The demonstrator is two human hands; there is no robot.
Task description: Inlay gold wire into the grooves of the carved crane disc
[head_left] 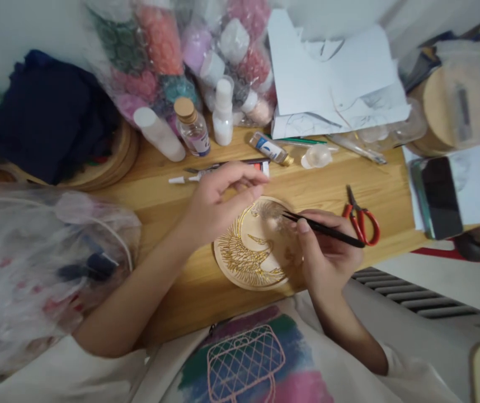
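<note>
A round wooden disc [252,284] lies on the table in front of me, with a bird-like pattern in raised gold lines [244,254]. My right hand [334,249] is closed around black tweezers [326,228]. Their tips point left, over the upper right part of the disc. My left hand [219,204] hovers at the disc's upper left edge, its thumb and fingertips drawn together. Whatever may be between those fingertips is too small to make out. Just right of the tweezers lie small pliers [363,221] with red handles.
Behind the disc stand a corked bottle [193,129], a white spray bottle [223,115] and a small glue bottle [270,148]. Paper sheets [332,78] and bags of coloured jars [162,42] fill the back. A phone [437,196] lies at right, a plastic bag [34,268] at left.
</note>
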